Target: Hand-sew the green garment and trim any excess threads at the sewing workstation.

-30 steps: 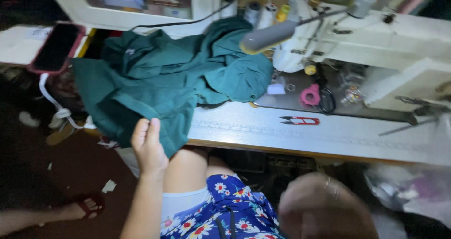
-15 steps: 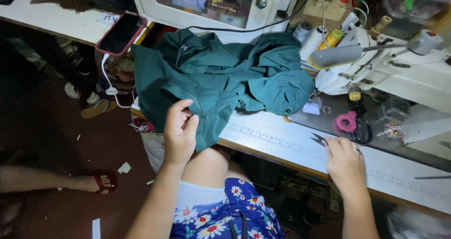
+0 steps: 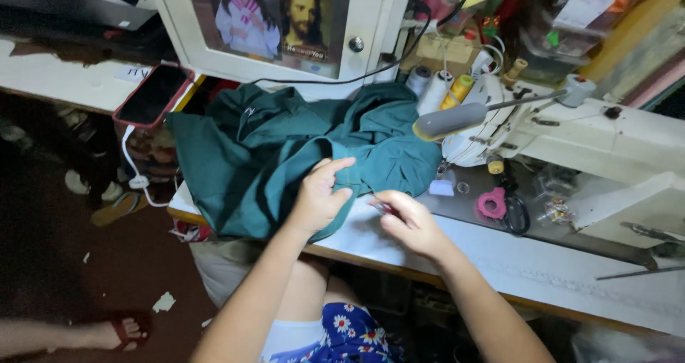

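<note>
Fingers of right hand (image 3: pixel 410 224) now beside left hand (image 3: pixel 321 195) on green cloth (image 3: pixel 271 163).

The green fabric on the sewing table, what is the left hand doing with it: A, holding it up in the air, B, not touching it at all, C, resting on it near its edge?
C: the left hand lies flat on the green fabric near its edge, which stays spread on the sewing table.
</note>
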